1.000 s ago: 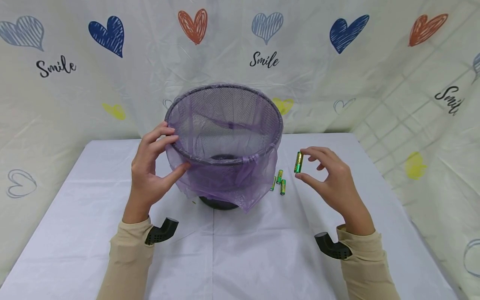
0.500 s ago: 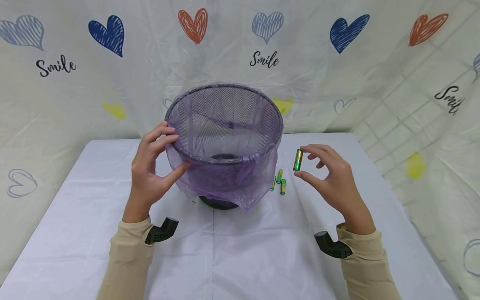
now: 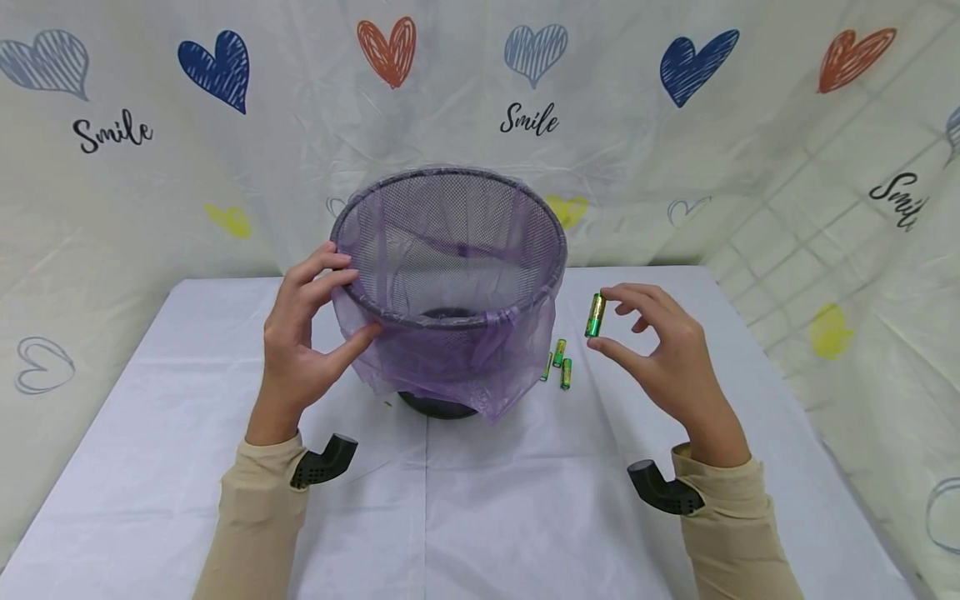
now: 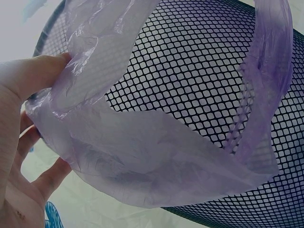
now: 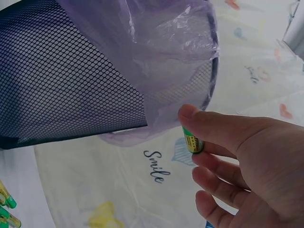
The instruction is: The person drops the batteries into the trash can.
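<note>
A dark mesh wastebasket [image 3: 438,408] stands on the white-covered table, lined with a thin purple plastic bag [image 3: 457,358] folded over its rim. My left hand [image 3: 300,342] grips the basket's left rim through the bag, thumb on the near outside and fingertips over the edge. To the right of the basket, my right hand [image 3: 667,350] pinches a green and gold battery [image 3: 596,315] by its two ends, raised and nearly upright. In the right wrist view this battery [image 5: 193,141] shows partly behind the thumb, close to the bag-covered rim.
Several similar batteries [image 3: 566,374] lie on the table [image 3: 495,517] beside the basket's right side, one partly hidden by the bag. A tiny greenish bit [image 3: 387,404] shows left of the base. Behind the table hangs a pale curtain [image 3: 465,92] with printed hearts.
My right hand has risen slightly and shifted a little left toward the basket, with the battery still pinched. My left hand and the basket have kept their places.
</note>
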The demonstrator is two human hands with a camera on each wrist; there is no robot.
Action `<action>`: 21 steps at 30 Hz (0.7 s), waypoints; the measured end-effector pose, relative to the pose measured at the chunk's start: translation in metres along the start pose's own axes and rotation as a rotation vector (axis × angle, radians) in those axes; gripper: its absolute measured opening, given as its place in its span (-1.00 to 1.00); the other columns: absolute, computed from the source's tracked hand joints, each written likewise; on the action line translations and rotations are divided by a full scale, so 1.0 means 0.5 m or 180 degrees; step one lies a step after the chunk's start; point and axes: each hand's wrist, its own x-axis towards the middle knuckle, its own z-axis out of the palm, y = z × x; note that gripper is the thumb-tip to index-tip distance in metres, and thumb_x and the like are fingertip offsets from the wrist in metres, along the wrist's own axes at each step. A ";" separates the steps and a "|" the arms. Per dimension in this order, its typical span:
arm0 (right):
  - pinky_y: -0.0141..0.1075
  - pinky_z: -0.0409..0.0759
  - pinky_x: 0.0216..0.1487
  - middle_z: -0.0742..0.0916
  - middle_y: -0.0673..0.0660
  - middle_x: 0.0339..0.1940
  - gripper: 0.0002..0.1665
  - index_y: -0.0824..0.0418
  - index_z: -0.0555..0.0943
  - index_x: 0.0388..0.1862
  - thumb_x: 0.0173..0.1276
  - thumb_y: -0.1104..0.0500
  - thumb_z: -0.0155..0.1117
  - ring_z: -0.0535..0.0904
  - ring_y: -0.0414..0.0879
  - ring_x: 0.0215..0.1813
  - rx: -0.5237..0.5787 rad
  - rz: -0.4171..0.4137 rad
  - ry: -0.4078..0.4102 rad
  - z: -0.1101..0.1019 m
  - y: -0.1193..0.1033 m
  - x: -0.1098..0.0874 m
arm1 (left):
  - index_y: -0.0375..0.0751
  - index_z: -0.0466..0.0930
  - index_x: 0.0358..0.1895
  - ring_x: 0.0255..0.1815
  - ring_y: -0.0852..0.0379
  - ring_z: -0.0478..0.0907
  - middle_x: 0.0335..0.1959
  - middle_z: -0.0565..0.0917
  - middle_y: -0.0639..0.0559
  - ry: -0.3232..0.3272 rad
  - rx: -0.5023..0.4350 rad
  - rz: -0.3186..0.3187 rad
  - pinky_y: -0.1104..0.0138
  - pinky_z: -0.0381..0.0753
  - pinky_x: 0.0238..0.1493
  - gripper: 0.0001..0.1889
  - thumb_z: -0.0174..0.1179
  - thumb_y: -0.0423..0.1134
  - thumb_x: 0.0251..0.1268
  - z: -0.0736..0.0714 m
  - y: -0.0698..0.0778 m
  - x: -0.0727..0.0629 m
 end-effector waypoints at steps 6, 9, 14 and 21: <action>-0.56 0.45 -0.18 0.69 0.07 0.00 -0.28 0.14 0.63 0.10 -0.15 0.35 0.62 0.52 -0.29 -0.11 0.0093 0.0062 0.0003 -0.001 -0.003 0.004 | -0.62 0.51 0.00 0.40 -0.29 0.30 0.11 0.48 -0.43 0.0005 0.0006 0.0016 0.31 0.56 0.26 -0.41 0.46 -0.16 0.05 0.001 -0.001 0.000; -0.57 0.47 -0.17 0.69 0.06 0.01 -0.29 0.14 0.63 0.11 -0.13 0.34 0.61 0.54 -0.22 -0.10 0.0133 0.0086 -0.0020 -0.003 -0.004 0.007 | -0.61 0.52 0.00 0.40 -0.28 0.30 0.11 0.48 -0.43 0.0003 0.0011 0.0014 0.31 0.57 0.26 -0.41 0.46 -0.16 0.05 0.000 0.000 0.000; -0.58 0.48 -0.16 0.69 0.05 0.02 -0.29 0.13 0.63 0.12 -0.12 0.33 0.61 0.54 -0.23 -0.10 0.0148 0.0105 -0.0031 -0.003 -0.008 0.010 | -0.61 0.51 0.00 0.40 -0.29 0.30 0.12 0.48 -0.42 0.0000 -0.0004 0.0012 0.30 0.56 0.27 -0.41 0.46 -0.17 0.05 0.001 0.000 0.000; -0.59 0.47 -0.18 0.70 0.07 0.02 -0.27 0.13 0.64 0.11 -0.15 0.34 0.62 0.52 -0.33 -0.11 0.0186 0.0073 0.0052 0.000 -0.020 0.015 | -0.60 0.52 0.01 0.41 -0.27 0.30 0.12 0.48 -0.42 -0.0013 0.0043 0.0012 0.31 0.56 0.27 -0.40 0.45 -0.14 0.07 -0.001 0.001 0.000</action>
